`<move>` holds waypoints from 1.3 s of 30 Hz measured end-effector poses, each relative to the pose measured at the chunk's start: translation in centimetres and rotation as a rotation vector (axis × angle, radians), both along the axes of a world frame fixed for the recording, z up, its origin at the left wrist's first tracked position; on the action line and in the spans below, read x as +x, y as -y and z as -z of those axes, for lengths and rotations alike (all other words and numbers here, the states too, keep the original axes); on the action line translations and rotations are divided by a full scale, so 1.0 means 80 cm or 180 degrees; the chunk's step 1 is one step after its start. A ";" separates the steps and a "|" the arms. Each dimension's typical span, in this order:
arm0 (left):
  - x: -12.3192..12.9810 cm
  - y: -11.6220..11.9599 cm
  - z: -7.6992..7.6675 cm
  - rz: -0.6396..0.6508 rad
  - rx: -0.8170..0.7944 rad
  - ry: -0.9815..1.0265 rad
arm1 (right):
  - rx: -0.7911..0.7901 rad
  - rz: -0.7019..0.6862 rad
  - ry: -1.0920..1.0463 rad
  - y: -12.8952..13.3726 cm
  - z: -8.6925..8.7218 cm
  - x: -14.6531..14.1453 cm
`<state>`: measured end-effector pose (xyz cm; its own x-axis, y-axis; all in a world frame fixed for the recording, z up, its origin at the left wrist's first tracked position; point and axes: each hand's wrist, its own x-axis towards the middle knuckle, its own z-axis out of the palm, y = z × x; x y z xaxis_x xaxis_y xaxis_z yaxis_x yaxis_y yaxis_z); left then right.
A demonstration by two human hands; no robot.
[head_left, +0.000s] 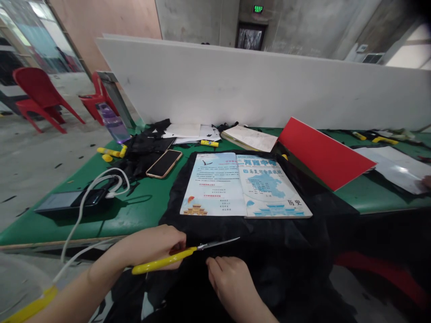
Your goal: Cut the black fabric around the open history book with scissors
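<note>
My left hand [160, 242] is closed on a pair of scissors with long yellow handles [164, 261]. The metal blades point right, over a black cloth [266, 237]. Beside the blade tips, my right hand [232, 278] has its fingers closed on the cloth near the table's front edge. The cloth spreads over the table and hangs down in front. On it lies a book [215, 188] opened face down, with its light blue printed covers up and Chinese text on them.
A green table [141, 197] bears a phone [164, 163], a dark device with a white cable [77, 201], a glue stick [209, 143], black scraps, papers and a red folder [326, 152]. A white board [252, 89] stands behind. At far right a person's fingers [427, 181] touch paper.
</note>
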<state>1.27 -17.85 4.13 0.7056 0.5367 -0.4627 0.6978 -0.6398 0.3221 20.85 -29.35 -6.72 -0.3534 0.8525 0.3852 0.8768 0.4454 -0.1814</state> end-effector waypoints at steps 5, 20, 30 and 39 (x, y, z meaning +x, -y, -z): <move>0.014 -0.005 0.004 0.0140 -0.0072 0.0127 | 0.0228 -0.0024 0.0045 -0.003 0.002 -0.002; 0.045 -0.013 0.010 0.0362 0.0000 0.0074 | 0.0293 -0.0010 0.0139 -0.005 -0.008 -0.005; 0.051 -0.011 -0.004 0.0298 0.0023 -0.0034 | 0.0109 -0.0051 -0.0021 -0.007 -0.019 -0.003; 0.018 -0.001 -0.001 0.0143 0.0023 -0.0048 | 0.0081 -0.0036 -0.0072 0.000 -0.012 -0.002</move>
<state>2.69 -17.77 4.20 0.7220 0.5080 -0.4697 0.6731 -0.6727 0.3072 20.73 -29.35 -5.77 -0.3540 0.8383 0.4147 0.8674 0.4601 -0.1897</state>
